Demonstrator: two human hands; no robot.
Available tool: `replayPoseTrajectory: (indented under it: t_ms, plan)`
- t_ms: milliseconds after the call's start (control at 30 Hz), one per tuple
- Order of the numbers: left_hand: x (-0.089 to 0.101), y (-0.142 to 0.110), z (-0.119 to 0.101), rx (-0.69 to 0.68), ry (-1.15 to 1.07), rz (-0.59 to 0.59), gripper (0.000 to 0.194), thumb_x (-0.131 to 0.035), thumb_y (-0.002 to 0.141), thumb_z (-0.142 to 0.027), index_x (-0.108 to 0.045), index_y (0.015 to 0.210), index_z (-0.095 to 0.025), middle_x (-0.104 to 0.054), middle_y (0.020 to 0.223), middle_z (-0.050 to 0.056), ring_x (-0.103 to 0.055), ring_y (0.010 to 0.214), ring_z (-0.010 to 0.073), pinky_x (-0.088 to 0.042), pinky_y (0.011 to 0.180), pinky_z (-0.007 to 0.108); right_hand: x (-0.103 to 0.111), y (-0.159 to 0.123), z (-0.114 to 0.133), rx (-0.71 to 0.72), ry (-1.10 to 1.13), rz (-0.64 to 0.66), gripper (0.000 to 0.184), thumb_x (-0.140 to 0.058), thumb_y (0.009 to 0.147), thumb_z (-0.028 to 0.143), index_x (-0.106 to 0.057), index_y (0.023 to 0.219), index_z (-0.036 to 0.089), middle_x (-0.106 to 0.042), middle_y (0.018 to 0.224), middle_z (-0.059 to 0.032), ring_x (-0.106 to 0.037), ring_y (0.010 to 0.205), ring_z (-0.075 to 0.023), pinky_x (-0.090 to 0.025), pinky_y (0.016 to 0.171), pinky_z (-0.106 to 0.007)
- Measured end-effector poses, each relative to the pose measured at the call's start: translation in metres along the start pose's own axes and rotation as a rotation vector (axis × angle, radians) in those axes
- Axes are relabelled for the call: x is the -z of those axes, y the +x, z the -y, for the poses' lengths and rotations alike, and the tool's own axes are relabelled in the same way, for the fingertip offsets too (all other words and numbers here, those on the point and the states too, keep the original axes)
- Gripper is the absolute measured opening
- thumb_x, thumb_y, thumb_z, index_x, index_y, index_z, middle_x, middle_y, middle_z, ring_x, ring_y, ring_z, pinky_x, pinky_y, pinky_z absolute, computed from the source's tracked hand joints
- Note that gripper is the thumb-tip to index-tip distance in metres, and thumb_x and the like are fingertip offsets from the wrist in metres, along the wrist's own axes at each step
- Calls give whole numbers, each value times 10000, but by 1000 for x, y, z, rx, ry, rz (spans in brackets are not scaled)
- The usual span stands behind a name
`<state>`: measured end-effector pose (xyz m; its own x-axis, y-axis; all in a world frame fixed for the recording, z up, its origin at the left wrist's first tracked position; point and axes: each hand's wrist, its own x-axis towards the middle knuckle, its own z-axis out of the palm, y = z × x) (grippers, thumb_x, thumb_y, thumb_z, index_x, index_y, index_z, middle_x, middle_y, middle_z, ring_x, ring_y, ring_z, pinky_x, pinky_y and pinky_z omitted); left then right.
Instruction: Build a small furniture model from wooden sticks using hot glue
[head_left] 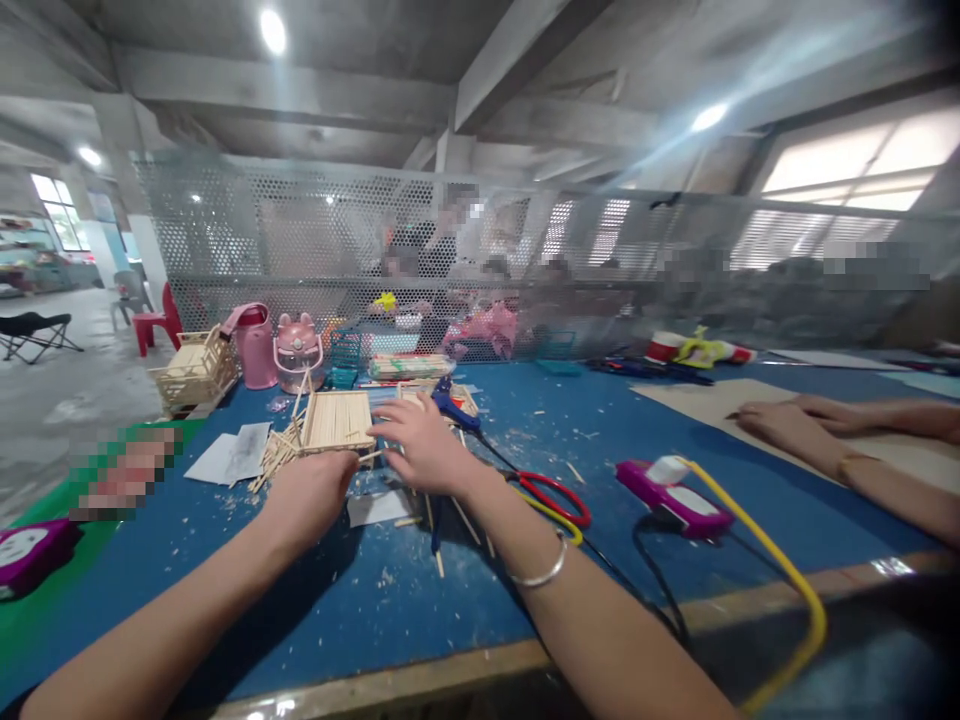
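A flat, square panel of pale wooden sticks with a raised rim is in front of the person on a blue-topped worktable, just beyond the left hand and to the left of the right hand. The left hand is curled in at the panel's near edge, its fingers mostly hidden, so I cannot tell whether they grip the panel or a stick. The right hand has its fingers spread and unclenched, with the fingertips at the panel's right edge; whether they press on it is unclear. Loose pale wooden sticks lie heaped to the panel's left, next to white paper sheets. A blue pistol-shaped tool with a black cord lies just beyond the right hand. Farther right is a purple-and-white power strip with a yellow cable. Behind the panel stand a pink bottle and a boxy pale wooden stick model. At far right, a co-worker's hands rest over a large tan sheet.
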<state>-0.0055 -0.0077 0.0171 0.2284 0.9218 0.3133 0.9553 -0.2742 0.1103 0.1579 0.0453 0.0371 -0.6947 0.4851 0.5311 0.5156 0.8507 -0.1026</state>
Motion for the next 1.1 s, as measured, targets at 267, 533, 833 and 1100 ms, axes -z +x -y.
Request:
replayPoseTrajectory:
  t_ms: [267, 533, 833, 1100]
  plan:
    - [16, 18, -14, 31, -322, -218, 348, -467, 799, -365, -557, 1055, -149, -657, 836, 82, -588, 678, 172, -401, 593, 264, -5, 4, 5, -397, 183, -148, 446, -577, 663, 204, -492, 1100, 181, -578, 649, -4, -500, 554, -152, -343, 537, -261]
    - [-26, 8, -1, -183, -399, 133, 240, -477, 785, -266, -696, 802, -170, -661, 753, 72, -568, 682, 161, -381, 621, 247, -13, -3, -9, -724, 1460, -123, 518, -436, 765, 559, -218, 476, 190, -225, 428, 74, -229, 361, -49, -217, 393, -205]
    - [-35, 5, -11, -122, -226, 195, 210, -490, 781, -241, -683, 857, -207, -622, 806, 67, -586, 731, 174, -406, 673, 255, -39, -8, 10, -593, 1438, -307, 298, -630, 668, 413, -500, 854, 220, -316, 494, 102, -220, 382, -45, -196, 391, -186]
    - [-35, 7, -11, -149, -157, 220, 201, -474, 783, -250, -646, 695, -193, -628, 774, 72, -597, 722, 197, -387, 626, 258, -41, -7, 8, -755, 1385, -420, 600, -490, 700, 626, -183, 425, 191, -222, 374, 74, -157, 345, -44, -134, 352, -209]
